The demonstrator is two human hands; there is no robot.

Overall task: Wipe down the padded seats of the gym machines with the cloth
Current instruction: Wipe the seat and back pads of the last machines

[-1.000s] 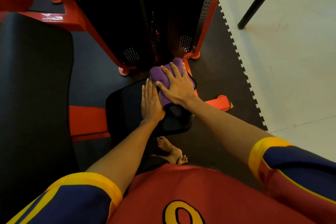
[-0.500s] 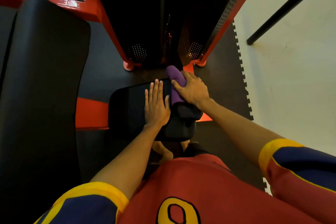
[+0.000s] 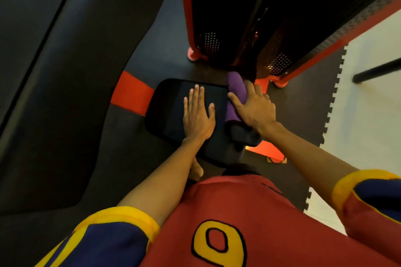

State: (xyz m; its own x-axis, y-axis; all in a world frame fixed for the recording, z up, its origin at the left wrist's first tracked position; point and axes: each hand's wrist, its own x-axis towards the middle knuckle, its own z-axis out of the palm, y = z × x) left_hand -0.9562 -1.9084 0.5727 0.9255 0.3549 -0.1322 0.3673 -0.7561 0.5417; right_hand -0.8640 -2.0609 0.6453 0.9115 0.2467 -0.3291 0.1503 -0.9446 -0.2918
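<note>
The rolled soft cloth (image 3: pixel 236 86) at centre is purple, the flat padded seat (image 3: pixel 171 110) black, the metal machine frame (image 3: pixel 187 6) at the top red with dotted black panels.

cloth (image 3: pixel 236 85) partly under right hand (image 3: pixel 255 109), back pad (image 3: pixel 65 97) cut off left

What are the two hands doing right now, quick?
Left hand: open, lying flat on the seat.
Right hand: closed round the cloth, at the seat's right edge.

Left hand (image 3: pixel 198 115) flat, right hand (image 3: pixel 253 106) curled.
</note>
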